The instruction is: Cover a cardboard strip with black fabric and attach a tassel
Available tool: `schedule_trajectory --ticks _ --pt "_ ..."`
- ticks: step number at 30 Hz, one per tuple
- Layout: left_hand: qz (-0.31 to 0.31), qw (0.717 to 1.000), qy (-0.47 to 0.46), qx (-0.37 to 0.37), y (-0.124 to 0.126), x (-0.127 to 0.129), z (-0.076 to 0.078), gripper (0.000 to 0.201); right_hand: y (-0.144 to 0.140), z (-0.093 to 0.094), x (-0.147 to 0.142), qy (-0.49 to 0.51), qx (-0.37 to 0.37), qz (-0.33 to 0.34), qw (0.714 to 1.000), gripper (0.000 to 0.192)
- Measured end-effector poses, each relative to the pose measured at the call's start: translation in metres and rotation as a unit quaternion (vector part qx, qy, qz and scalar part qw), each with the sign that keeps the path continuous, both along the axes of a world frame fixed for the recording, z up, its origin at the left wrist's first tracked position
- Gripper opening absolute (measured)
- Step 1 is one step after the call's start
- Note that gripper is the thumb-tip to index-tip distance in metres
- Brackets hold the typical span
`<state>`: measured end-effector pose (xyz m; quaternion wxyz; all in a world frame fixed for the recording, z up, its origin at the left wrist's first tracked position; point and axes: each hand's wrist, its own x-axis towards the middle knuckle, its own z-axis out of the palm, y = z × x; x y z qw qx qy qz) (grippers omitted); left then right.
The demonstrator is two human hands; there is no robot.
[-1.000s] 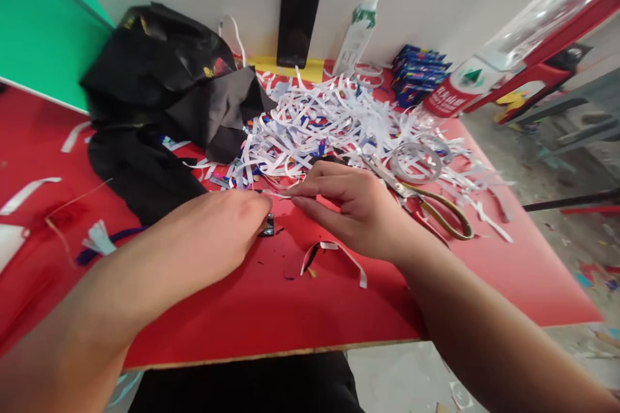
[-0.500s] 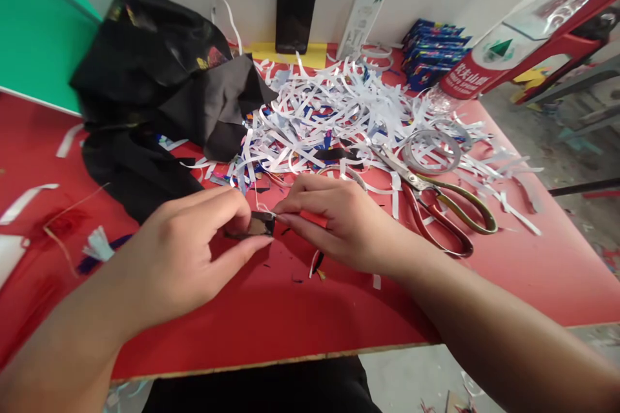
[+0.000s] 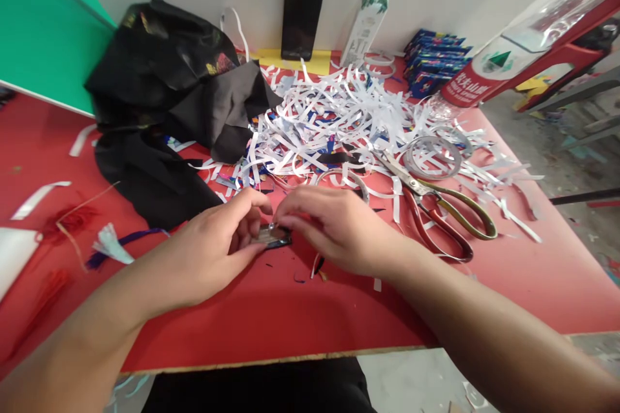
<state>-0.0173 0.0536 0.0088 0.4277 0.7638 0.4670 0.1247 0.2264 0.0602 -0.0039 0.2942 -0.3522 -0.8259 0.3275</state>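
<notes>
- The small dark piece (image 3: 275, 240) is just above the red table (image 3: 271, 316), near its front edge; whether it touches the surface I cannot tell.
- It could slip or twist out of the fingers: it is small, looks glossy, and only a short part of it is gripped.
- If both hands pull unevenly, it may bend or crease; fingers crowding over it also hide the upper edge, so a misplaced pinch could go unnoticed.
- If dropped, it could get mixed up with the dark scraps (image 3: 318, 263) lying close by.
- The piece lies between the two hands, its left end inside the left grip, its right end sticking out below the right fingertips.
- The left hand (image 3: 210, 248) is partly curled, thumb below and fingers above, holding the piece.
- The right hand (image 3: 346, 229) has thumb and forefinger nearly together at the piece's upper edge; whether they pinch anything I cannot tell.
- Beyond the right hand lie scissors (image 3: 417, 186), their blades towards a heap of white paper strips (image 3: 339, 110); a sleeve brushing the handles could shift them.
- Black cloth (image 3: 167, 71) is bunched behind the left hand, and a pale tassel (image 3: 112, 244) lies beside the left forearm.
</notes>
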Motion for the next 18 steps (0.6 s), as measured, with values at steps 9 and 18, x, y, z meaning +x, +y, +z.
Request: schedule_trajectory --ticks 9,18 --pt "0.024 0.994 -0.073 -0.084 0.0 -0.006 0.002 0.015 -0.01 -0.004 0.001 -0.094 0.079 0.071 0.99 0.025" --pt "0.171 0.94 -0.267 -0.122 -0.005 -0.023 0.005 0.005 -0.013 0.003 -0.003 -0.139 0.055 0.067 0.986 0.024"
